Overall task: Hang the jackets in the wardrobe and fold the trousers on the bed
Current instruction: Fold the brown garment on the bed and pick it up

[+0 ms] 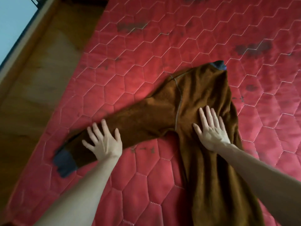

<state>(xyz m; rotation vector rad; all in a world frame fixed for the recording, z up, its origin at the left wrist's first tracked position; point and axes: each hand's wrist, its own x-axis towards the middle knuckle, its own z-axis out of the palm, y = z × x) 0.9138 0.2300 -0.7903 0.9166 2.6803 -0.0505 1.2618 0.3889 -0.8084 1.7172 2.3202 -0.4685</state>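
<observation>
Trousers: I see brown fleecy trousers spread on the bed, one leg running out to my left, the other coming down toward the bottom right of the view.
Cuffs: I see a dark blue-grey cuff at the end of the left-pointing leg, close to the mattress edge; a second dark patch shows at the far top end of the garment.
Seam: I see a pale seam curving down the middle of the cloth, between my two hands.
Left hand: I have the left hand flat on the left-pointing leg, near the cuff, fingers spread wide and straight, gripping nothing.
Right hand: I have the right hand flat on the seat part of the trousers, just right of the seam, fingers extended and slightly fanned, palm down, holding nothing.
Bed: I see a red quilted mattress with a hexagon stitch pattern and some dark smudges.
Floor: I see brown wooden flooring to the left of the mattress.
Focus: I find the frame slightly blurred, so fine cloth detail is unclear.
</observation>
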